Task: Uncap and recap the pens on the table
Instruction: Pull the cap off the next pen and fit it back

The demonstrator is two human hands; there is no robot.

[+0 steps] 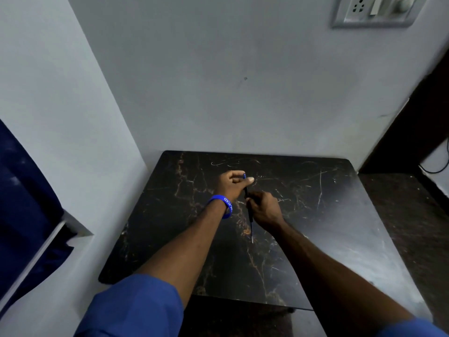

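Note:
Both hands hold one thin dark pen (250, 218) over the black marble-patterned table (328, 215). My left hand (232, 183), with a blue band on its wrist, pinches the pen's far end, where a small blue tip (244, 176) shows between thumb and fingers. My right hand (263, 210) grips the barrel at its middle. The pen's near end sticks out below my right hand and points toward me. Whether the cap is on or off is hidden by the fingers. No other pen shows on the table.
The table stands in a corner, with grey walls at its far and left sides. A dark shelf (413, 195) adjoins its right side. A switch panel (374, 10) is high on the wall. A blue curtain (21, 190) hangs at the far left.

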